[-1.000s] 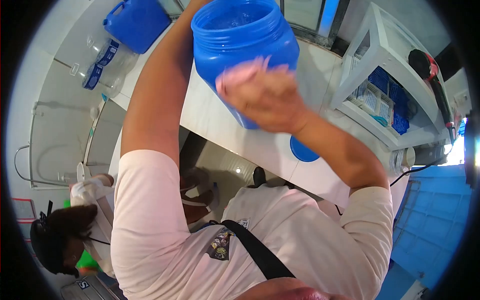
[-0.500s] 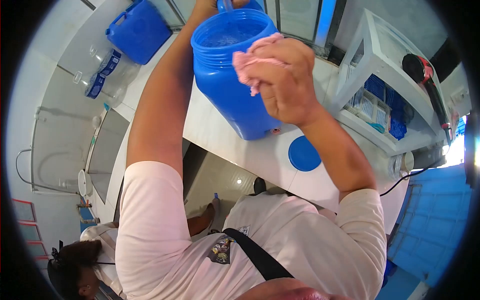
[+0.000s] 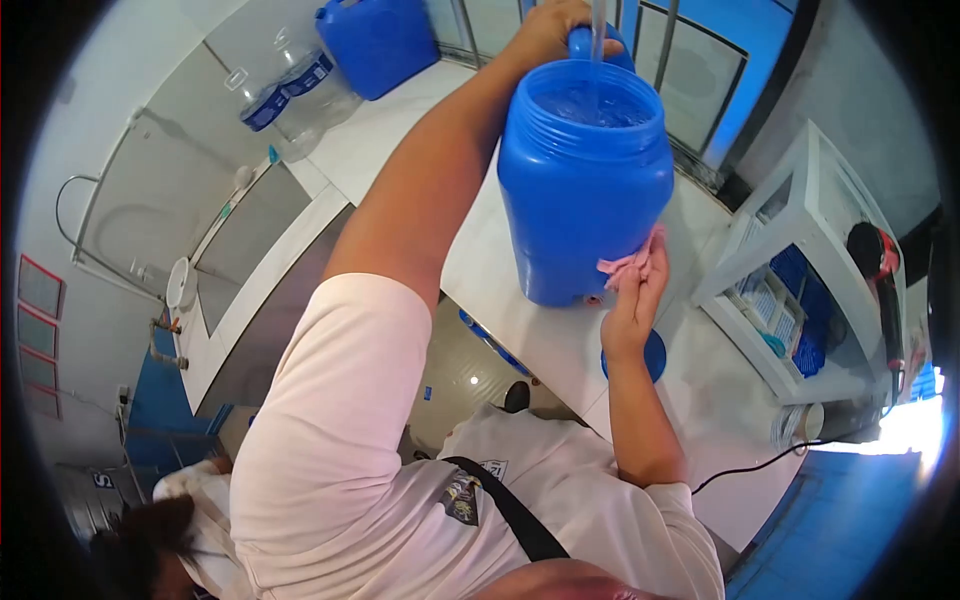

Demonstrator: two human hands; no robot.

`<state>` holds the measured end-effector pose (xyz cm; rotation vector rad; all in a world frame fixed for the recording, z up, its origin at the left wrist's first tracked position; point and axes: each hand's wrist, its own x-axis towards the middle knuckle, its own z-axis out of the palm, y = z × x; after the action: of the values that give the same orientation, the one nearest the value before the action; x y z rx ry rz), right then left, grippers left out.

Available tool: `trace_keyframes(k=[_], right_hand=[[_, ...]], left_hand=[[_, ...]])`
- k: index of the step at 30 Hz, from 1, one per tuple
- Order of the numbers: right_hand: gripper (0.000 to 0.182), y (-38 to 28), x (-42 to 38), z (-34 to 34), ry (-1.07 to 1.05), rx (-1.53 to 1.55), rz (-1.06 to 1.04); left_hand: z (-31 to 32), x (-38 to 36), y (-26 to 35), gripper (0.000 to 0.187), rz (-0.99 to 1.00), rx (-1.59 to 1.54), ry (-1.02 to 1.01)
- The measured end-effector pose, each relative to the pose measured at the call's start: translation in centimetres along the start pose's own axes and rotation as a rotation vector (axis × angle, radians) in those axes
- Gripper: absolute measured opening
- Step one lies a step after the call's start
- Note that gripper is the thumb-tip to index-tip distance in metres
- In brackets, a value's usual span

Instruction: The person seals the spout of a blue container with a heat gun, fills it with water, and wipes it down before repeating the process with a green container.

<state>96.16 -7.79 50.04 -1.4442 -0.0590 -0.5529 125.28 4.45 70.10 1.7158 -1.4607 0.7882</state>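
A large blue water container (image 3: 585,200) stands open on the white counter, and a stream of water runs into its mouth. My left hand (image 3: 560,28) is at the blue handle behind the mouth, its fingers wrapped round it. Against the container's lower right side, my right hand (image 3: 640,300) presses a pink cloth (image 3: 630,266). A round blue lid (image 3: 650,358) lies on the counter, partly behind my right wrist.
Clear plastic bottles (image 3: 285,105) and a second blue container (image 3: 378,45) stand at the back left. To the right are a white shelf (image 3: 790,290) with baskets and a black cable (image 3: 750,468). A co-worker (image 3: 185,530) is at the lower left.
My right hand and the cloth have moved from the container's rim down to its lower right side. The view has shifted, so the container appears further right.
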Motion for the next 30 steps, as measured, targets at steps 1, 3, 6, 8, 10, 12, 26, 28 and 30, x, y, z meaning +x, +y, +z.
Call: trace_keyframes(k=[1,3,6,8,10,12,26,28,30], right_hand=[[0.051,-2.1,0.9,1.2,-0.039,0.006,-0.274],[0.048,-7.5,2.9,3.0,-0.048,0.054,-0.512],[0.044,-12.2,8.9,2.2,-0.094,0.150,-0.288],[0.046,-10.2,13.4,1.1,-0.121,0.202,-0.168],[0.054,-5.6,14.6,-1.0,-0.085,-0.003,-0.179],[0.059,-0.8,13.3,-1.3,-0.050,-0.238,-0.265],[0.031,-5.4,9.4,-0.9,0.030,-0.148,-0.459],[0.030,-6.6,12.7,-1.3,-0.032,-0.167,-0.467],[0.029,-6.0,15.5,-1.8,-0.095,-0.183,-0.465]], left_hand=[[-0.1,0.0,-0.2,0.029,-0.003,0.009,0.000],[0.0,0.1,-0.3,0.031,0.122,0.111,0.053],[-0.3,0.2,0.6,0.028,0.050,0.000,0.034],[-0.5,-0.1,0.1,0.022,-0.048,0.055,-0.043],[-0.2,-0.5,-0.3,0.024,-0.151,0.107,-0.119],[-0.2,-0.3,-0.3,0.030,-0.009,0.100,0.017],[1.7,-0.4,-1.5,0.028,-0.047,-0.123,0.088],[1.2,-0.1,-1.7,0.028,0.059,-0.079,0.025],[0.9,0.3,-0.4,0.028,0.066,-0.078,0.030]])
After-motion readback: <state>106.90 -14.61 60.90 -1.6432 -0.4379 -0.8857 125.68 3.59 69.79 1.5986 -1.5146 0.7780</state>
